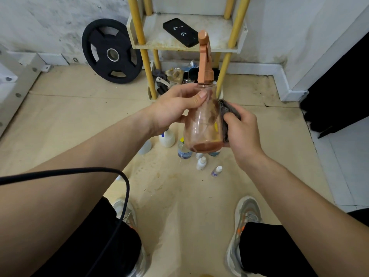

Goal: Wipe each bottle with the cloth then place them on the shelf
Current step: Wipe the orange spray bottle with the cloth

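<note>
A clear, pink-tinted spray bottle [203, 124] with a copper pump head is held nearly upright in mid-air (darker reddish at its base), with a dark grey cloth [224, 116] pressed to its right side. Small bottles [201, 163] stand clustered on the floor [79, 116] before the yellow-posted shelf [185, 49].

The left hand [173, 108] grips a clear, pink-tinted spray bottle [201, 126] just under its copper-coloured pump head, thumb across the front. The bottle is held almost upright, with a little reddish liquid at its bottom. The right hand [241, 132] presses a dark grey cloth [225, 116] against the bottle's right side. Below, several small bottles [201, 163] stand on the floor [79, 116]. Behind is a yellow-posted shelf [185, 47] carrying a black phone case [180, 32], with a black weight plate [111, 50] leaning on the wall to its left.
</note>
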Motion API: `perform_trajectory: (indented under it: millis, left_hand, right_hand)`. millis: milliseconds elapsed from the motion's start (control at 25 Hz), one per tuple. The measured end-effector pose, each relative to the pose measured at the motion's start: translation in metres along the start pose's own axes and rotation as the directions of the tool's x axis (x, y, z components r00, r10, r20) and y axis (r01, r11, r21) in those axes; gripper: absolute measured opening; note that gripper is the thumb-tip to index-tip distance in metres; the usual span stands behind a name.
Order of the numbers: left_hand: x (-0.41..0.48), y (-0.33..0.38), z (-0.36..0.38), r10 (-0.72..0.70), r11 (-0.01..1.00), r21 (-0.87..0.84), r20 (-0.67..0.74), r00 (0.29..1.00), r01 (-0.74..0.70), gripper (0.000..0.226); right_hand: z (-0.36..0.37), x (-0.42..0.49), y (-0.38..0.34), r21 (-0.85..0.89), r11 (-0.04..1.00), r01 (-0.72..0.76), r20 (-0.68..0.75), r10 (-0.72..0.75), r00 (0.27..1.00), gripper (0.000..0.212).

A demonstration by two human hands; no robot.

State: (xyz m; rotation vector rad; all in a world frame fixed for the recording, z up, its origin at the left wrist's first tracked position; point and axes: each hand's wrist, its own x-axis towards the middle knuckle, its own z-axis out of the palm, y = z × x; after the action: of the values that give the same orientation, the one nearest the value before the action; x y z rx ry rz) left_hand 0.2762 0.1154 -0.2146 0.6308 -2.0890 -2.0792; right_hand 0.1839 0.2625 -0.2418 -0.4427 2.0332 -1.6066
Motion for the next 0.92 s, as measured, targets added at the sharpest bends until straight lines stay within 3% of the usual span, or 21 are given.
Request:
perform_trajectory:
  millis: [160, 320, 440, 680, 840, 920]
  left_hand:
    - [0.001, -0.007, 0.007, -0.004, 1.0, 0.004, -0.118, 0.993, 0.005, 0.023]
    - [0.005, -0.011, 0.004, -0.022, 0.999, -0.052, -0.279, 0.96, 0.007, 0.03]
    - [0.008, -0.007, 0.0, -0.064, 0.996, -0.076, -0.389, 0.919, 0.037, 0.023]
    - [0.002, -0.013, 0.018, -0.09, 0.995, -0.067, -0.318, 0.944, 0.072, 0.026]
    - [0.003, -0.01, 0.01, -0.082, 0.991, -0.129, -0.405, 0.911, 0.032, 0.029]
    - [0.003, -0.013, 0.0, -0.073, 0.995, -0.091, -0.473, 0.878, 0.034, 0.03]
  right_hand:
    - [0.002, -0.004, -0.01, -0.227, 0.94, 0.255, 0.04, -0.253, 0.967, 0.04]
    - [0.013, -0.028, 0.005, -0.417, 0.7, 0.58, 0.167, -0.568, 0.806, 0.048]
    - [0.013, -0.036, 0.024, -0.517, 0.559, 0.648, 0.273, -0.61, 0.744, 0.05]
    - [0.0, -0.006, 0.002, -0.36, 0.822, 0.443, 0.102, -0.437, 0.894, 0.044]
    - [0.008, -0.022, 0.005, -0.393, 0.704, 0.592, 0.236, -0.545, 0.805, 0.049]
    - [0.008, -0.031, 0.015, -0.402, 0.705, 0.584, 0.292, -0.506, 0.811, 0.051]
